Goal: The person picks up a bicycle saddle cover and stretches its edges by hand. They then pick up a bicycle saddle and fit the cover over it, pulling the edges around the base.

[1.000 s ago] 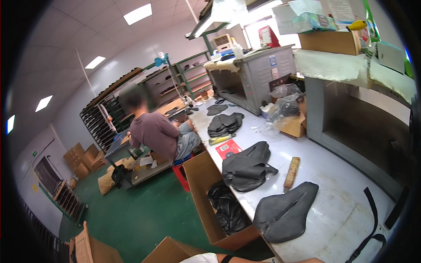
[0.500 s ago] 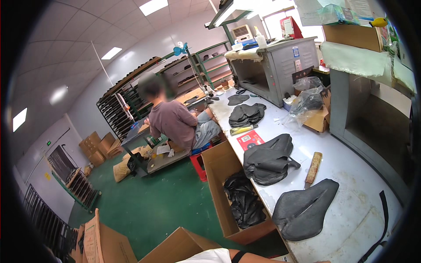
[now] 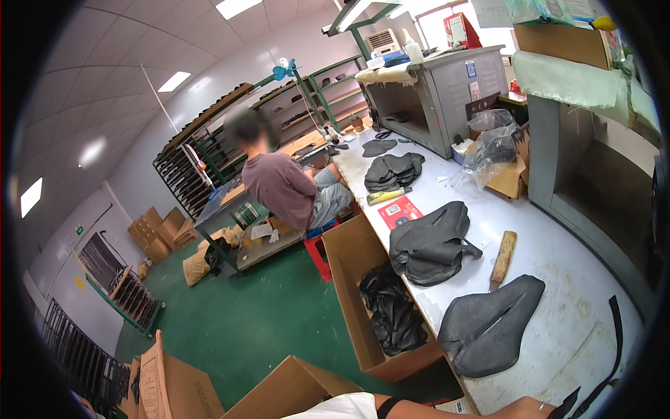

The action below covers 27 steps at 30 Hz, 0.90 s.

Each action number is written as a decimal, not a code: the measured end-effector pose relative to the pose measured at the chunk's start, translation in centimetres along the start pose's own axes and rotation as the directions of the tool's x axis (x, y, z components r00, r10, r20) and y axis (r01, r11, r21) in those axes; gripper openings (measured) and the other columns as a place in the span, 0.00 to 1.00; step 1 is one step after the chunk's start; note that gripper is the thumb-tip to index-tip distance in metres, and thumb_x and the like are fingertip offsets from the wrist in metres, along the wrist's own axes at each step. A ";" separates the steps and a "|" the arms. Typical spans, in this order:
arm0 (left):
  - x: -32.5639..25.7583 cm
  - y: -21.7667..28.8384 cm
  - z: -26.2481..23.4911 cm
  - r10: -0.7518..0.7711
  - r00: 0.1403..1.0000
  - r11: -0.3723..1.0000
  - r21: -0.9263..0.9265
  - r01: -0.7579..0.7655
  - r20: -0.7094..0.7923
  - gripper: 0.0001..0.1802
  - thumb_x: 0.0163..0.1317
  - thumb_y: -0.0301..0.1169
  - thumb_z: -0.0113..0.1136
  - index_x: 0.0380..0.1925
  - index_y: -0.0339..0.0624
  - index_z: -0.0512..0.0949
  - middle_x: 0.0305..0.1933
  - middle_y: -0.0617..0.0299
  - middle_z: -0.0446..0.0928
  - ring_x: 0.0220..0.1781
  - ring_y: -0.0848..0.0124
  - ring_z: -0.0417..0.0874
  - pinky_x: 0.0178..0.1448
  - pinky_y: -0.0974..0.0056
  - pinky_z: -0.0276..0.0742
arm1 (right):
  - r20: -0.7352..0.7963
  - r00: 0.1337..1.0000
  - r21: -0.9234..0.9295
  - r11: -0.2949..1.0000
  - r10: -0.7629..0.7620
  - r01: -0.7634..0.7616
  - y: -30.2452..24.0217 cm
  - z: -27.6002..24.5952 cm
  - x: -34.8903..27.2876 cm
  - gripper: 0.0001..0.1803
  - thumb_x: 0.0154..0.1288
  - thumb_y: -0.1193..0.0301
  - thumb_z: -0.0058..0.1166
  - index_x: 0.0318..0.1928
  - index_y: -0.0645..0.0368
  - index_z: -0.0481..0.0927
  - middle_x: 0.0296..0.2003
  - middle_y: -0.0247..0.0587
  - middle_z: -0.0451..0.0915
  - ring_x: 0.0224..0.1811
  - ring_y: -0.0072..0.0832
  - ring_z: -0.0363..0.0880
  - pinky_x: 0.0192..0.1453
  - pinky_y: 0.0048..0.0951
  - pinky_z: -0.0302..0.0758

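My left forearm, with a black band round it, comes in along the lower edge. My left hand [image 3: 525, 408] is at the bench's near end, cut off by the frame, with its fingers out of sight. Beside it a dark strip end [image 3: 565, 403] shows; whether the hand holds it is unclear. A long black strap [image 3: 617, 342] lies curved to the right. Nearest on the bench is a black leather-like saddle-shaped piece [image 3: 481, 342] with a slit down its middle. Just beyond lies a knife with a worn wooden handle [image 3: 504, 255]. My right hand is not visible.
More black pieces lie in a pile [image 3: 429, 244] and a farther stack [image 3: 392, 172] on the white bench [image 3: 558, 279]. A yellow cutter [image 3: 388, 196] and red card [image 3: 399, 211] lie between. Below stands a carton [image 3: 349, 293] holding black material. A person [image 3: 283, 188] sits beyond.
My left forearm and hand have come farther into view along the bottom edge, reaching right. A dark strip end now shows beside the hand. The view has shifted slightly.
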<state>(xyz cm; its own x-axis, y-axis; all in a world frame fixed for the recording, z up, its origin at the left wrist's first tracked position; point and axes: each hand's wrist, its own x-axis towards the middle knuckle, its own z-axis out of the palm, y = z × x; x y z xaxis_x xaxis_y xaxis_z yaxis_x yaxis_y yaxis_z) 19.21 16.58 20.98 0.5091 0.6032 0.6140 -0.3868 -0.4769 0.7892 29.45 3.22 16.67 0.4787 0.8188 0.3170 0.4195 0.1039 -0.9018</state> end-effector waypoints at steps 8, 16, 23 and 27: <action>-1.1 -2.0 -0.9 -0.160 0.982 0.971 0.164 0.176 -0.104 0.24 0.61 0.34 0.65 0.15 0.36 0.64 0.15 0.50 0.61 0.16 0.60 0.64 0.23 0.58 0.59 | 0.260 0.952 0.007 0.986 0.161 -0.168 -1.3 -0.8 1.9 0.26 0.76 0.62 0.42 0.64 0.72 0.66 0.59 0.54 0.73 0.56 0.38 0.74 0.62 0.34 0.69; -1.5 -3.5 -0.8 -0.802 0.593 0.407 -0.658 0.633 0.074 0.12 0.68 0.39 0.59 0.33 0.41 0.78 0.24 0.73 0.73 0.21 0.84 0.68 0.24 0.75 0.59 | 0.232 0.973 0.061 0.998 0.017 -0.031 -3.4 0.2 6.7 0.19 0.75 0.71 0.41 0.58 0.70 0.73 0.47 0.54 0.81 0.45 0.38 0.82 0.50 0.32 0.76; -4.5 -4.8 0.9 -0.698 0.713 0.676 -0.263 0.688 0.069 0.11 0.69 0.33 0.57 0.41 0.36 0.80 0.32 0.70 0.78 0.32 0.84 0.73 0.31 0.71 0.69 | 0.227 0.973 0.126 0.990 0.033 -0.063 -2.3 -0.8 7.2 0.17 0.75 0.71 0.42 0.56 0.68 0.73 0.42 0.55 0.80 0.42 0.39 0.82 0.47 0.30 0.75; -0.9 -1.4 1.8 -0.655 0.753 0.679 -0.392 0.621 0.058 0.08 0.63 0.30 0.64 0.35 0.37 0.78 0.26 0.67 0.75 0.27 0.79 0.73 0.30 0.70 0.68 | 0.365 0.919 0.314 0.909 0.151 -0.274 -1.7 -1.7 7.1 0.18 0.76 0.68 0.40 0.58 0.67 0.72 0.45 0.47 0.80 0.44 0.27 0.78 0.49 0.24 0.72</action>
<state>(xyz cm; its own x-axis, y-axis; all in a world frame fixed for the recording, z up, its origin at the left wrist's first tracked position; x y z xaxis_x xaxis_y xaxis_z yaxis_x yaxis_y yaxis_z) 20.67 15.51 19.32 0.6817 0.7296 -0.0549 -0.2479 0.3010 0.9208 33.47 7.89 20.99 0.2217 0.9739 0.0480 0.0078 0.0475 -0.9988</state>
